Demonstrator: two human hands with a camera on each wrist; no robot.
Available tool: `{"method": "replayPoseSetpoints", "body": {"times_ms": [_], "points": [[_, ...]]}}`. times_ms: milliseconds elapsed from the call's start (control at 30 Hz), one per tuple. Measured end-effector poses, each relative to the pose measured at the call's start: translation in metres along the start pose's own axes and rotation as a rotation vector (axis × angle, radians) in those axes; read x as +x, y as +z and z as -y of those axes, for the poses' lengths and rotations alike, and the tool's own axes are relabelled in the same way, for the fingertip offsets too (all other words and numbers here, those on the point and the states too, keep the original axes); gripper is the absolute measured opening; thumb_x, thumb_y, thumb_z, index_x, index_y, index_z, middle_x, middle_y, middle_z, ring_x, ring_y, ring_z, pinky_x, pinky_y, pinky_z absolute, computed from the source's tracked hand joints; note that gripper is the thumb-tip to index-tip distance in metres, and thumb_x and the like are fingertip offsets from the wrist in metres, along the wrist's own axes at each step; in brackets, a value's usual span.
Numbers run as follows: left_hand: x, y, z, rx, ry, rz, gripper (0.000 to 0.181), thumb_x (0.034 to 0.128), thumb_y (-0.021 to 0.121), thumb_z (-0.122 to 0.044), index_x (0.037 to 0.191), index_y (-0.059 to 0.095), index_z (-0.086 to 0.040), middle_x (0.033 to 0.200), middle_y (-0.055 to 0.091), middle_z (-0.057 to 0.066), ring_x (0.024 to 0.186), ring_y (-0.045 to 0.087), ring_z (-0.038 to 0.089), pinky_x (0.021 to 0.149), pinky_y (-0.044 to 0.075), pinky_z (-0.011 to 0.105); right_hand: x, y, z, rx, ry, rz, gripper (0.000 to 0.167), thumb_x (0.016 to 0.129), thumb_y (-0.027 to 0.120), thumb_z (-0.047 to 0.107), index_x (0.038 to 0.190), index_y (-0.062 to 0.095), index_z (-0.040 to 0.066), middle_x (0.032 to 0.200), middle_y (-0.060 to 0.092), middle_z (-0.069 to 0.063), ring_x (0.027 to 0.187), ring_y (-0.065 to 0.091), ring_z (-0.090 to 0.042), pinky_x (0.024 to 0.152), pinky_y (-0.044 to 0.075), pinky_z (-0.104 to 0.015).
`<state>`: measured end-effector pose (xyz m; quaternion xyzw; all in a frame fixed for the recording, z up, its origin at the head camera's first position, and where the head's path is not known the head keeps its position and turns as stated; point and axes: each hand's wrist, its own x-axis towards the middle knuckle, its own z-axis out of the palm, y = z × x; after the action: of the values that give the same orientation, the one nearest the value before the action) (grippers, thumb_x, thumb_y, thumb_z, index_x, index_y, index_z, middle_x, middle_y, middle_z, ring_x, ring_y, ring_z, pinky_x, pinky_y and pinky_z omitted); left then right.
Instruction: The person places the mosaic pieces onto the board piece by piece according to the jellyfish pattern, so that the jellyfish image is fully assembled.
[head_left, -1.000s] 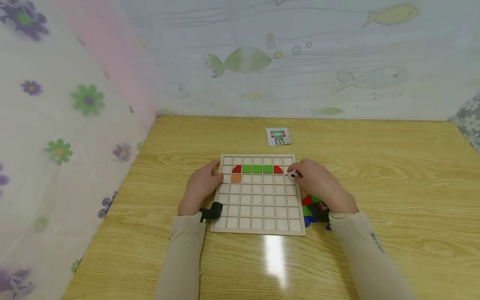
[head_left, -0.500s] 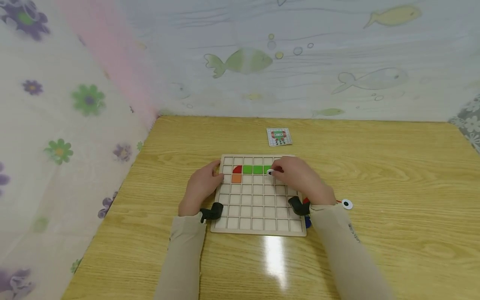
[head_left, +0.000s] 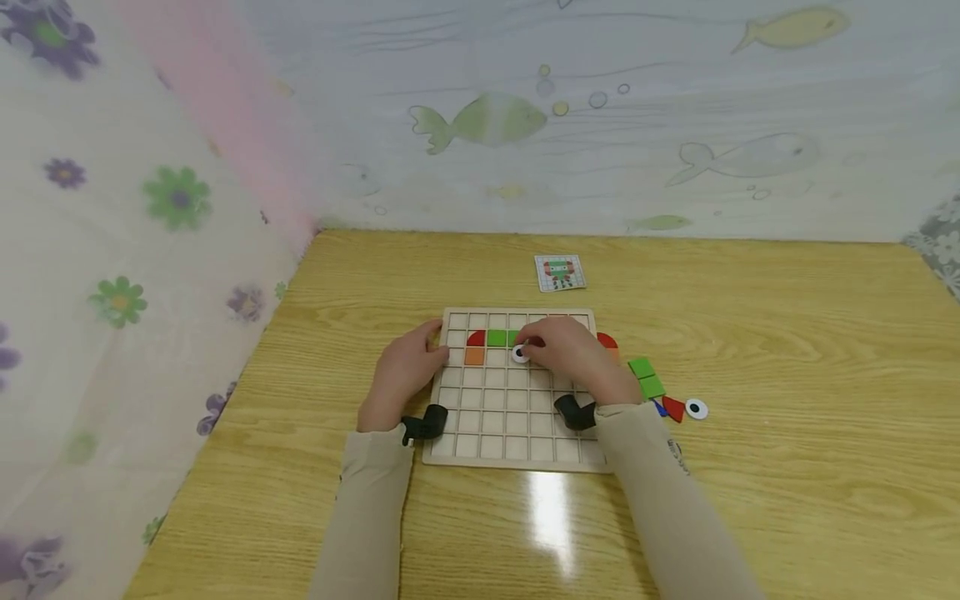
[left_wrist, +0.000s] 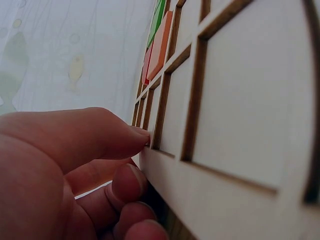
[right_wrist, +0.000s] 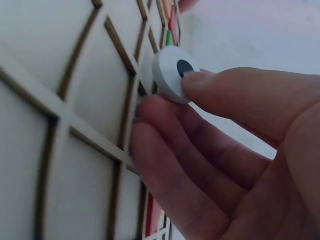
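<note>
My right hand (head_left: 573,357) pinches a round white eye piece (head_left: 517,355) with a black pupil between thumb and fingers, over the second-row cells of the wooden grid board (head_left: 493,422). The right wrist view shows the thumb on the face of that eye piece (right_wrist: 167,67), tilted and close to the board. At the board's left edge, my left hand (head_left: 403,371) grips the rim, thumb on top and fingers curled beside it. On the board lie a red rounded piece (head_left: 476,339), green squares (head_left: 497,338) and an orange square (head_left: 474,357); my right hand hides cells further right.
Right of the board lie loose pieces: green squares (head_left: 647,378), a red piece (head_left: 673,408), another eye piece (head_left: 697,408) and a red rounded piece (head_left: 609,341). Behind the board is a pattern card (head_left: 559,273). A patterned wall covering (head_left: 480,167) rises behind the table.
My right hand has moved left across the board with the eye piece, from the right edge to near the middle, uncovering loose pieces at the right. The left hand has stayed at the rim.
</note>
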<state>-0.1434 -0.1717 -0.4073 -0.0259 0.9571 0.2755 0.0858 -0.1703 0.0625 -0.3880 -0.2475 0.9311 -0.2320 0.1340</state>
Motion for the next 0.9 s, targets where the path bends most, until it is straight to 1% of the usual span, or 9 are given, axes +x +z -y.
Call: {"method": "replayPoseSetpoints", "body": {"times_ms": [133, 333, 433, 567, 733, 900], "points": [[-0.001, 0.001, 0.000, 0.000, -0.005, 0.005, 0.053, 0.0829, 0.050, -0.025, 0.135, 0.041, -0.017, 0.068, 0.050, -0.001, 0.059, 0.045, 0.017, 0.055, 0.034, 0.029, 0.002, 0.007, 0.002, 0.013, -0.004, -0.001, 0.021, 0.087, 0.052, 0.015, 0.104, 0.065, 0.018, 0.087, 0.060, 0.003, 0.076, 0.049, -0.015, 0.072, 0.040, -0.030], [0.001, 0.001, 0.001, 0.006, 0.000, -0.008, 0.053, 0.0824, 0.049, -0.025, 0.135, 0.041, -0.017, 0.067, 0.050, -0.001, 0.061, 0.045, 0.018, 0.059, 0.034, 0.030, 0.003, 0.013, 0.011, 0.055, 0.012, -0.035, 0.021, 0.087, 0.054, 0.016, 0.106, 0.062, 0.017, 0.087, 0.060, 0.002, 0.077, 0.051, -0.015, 0.072, 0.041, -0.031], [0.001, 0.001, 0.001, 0.012, 0.006, -0.005, 0.054, 0.0822, 0.049, -0.024, 0.135, 0.042, -0.016, 0.067, 0.050, -0.002, 0.063, 0.046, 0.018, 0.060, 0.034, 0.030, 0.006, 0.016, 0.014, 0.038, 0.013, -0.056, 0.020, 0.087, 0.055, 0.016, 0.105, 0.062, 0.015, 0.088, 0.061, 0.002, 0.077, 0.052, -0.014, 0.073, 0.042, -0.031], [0.000, 0.000, 0.000, 0.018, 0.009, -0.001, 0.053, 0.0829, 0.049, -0.024, 0.135, 0.041, -0.015, 0.067, 0.049, -0.002, 0.062, 0.045, 0.018, 0.059, 0.034, 0.030, 0.007, 0.019, 0.019, 0.005, 0.014, -0.078, 0.019, 0.087, 0.056, 0.017, 0.104, 0.064, 0.016, 0.087, 0.061, 0.003, 0.074, 0.051, -0.014, 0.070, 0.042, -0.029], [0.001, -0.001, 0.000, 0.023, 0.008, -0.007, 0.053, 0.0833, 0.049, -0.025, 0.135, 0.041, -0.016, 0.067, 0.050, -0.002, 0.061, 0.045, 0.018, 0.060, 0.034, 0.030, 0.008, 0.021, 0.025, -0.032, -0.025, -0.090, 0.020, 0.087, 0.054, 0.014, 0.103, 0.067, 0.016, 0.093, 0.059, 0.001, 0.078, 0.050, -0.014, 0.071, 0.041, -0.029], [0.001, 0.000, -0.001, 0.021, 0.006, 0.001, 0.053, 0.0832, 0.050, -0.024, 0.135, 0.042, -0.016, 0.068, 0.050, -0.002, 0.062, 0.045, 0.018, 0.061, 0.035, 0.030, 0.006, 0.023, 0.025, -0.043, -0.034, -0.096, 0.022, 0.088, 0.052, 0.012, 0.103, 0.067, 0.018, 0.095, 0.056, -0.001, 0.079, 0.050, -0.014, 0.069, 0.041, -0.028]]}}
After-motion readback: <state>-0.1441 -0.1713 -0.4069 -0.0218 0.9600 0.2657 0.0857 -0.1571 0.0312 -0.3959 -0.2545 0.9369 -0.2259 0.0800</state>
